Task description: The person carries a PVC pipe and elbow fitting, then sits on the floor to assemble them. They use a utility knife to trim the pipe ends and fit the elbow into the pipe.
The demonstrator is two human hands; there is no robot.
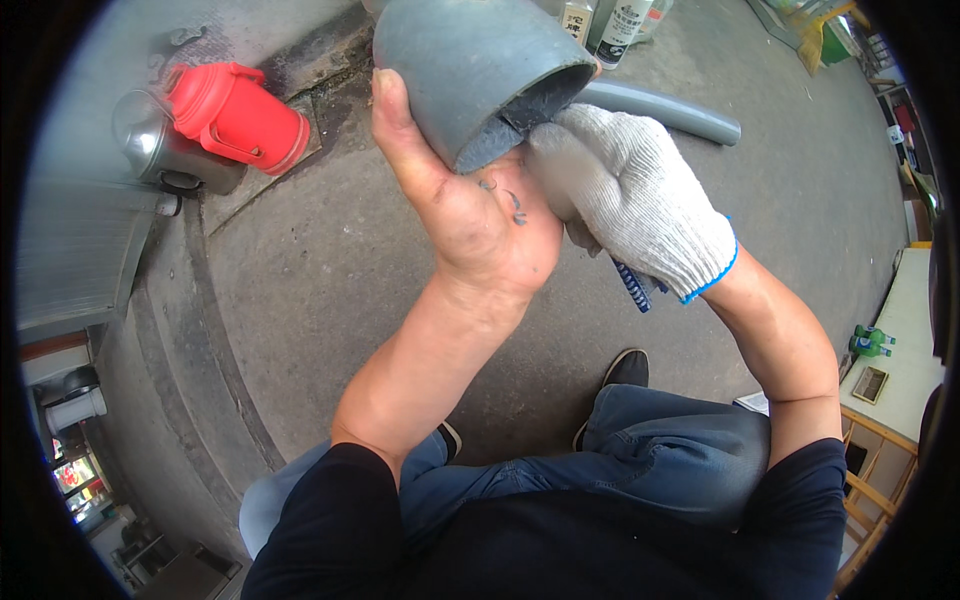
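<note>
A wide grey plastic pipe piece [460, 70] is held up at the top of the view, its open end tilted toward me. My bare left hand [470, 200] grips it from below, thumb along its left side; grey shavings [515, 205] lie on the palm. A white knit glove with a blue cuff covers my right hand [625, 190], which is closed at the pipe's rim around a tool with a blue ridged handle [632, 287]. A thin dark part [520, 112] shows inside the pipe opening by the gloved fingers. The tool's exact kind is mostly hidden by the glove.
A longer grey pipe [670, 110] lies on the concrete floor behind my right hand. Bottles [622, 30] stand at the top. A red thermos jug [240, 118] and a metal container [160, 140] are at the left. Green bottles [872, 340] rest on a pale table at right.
</note>
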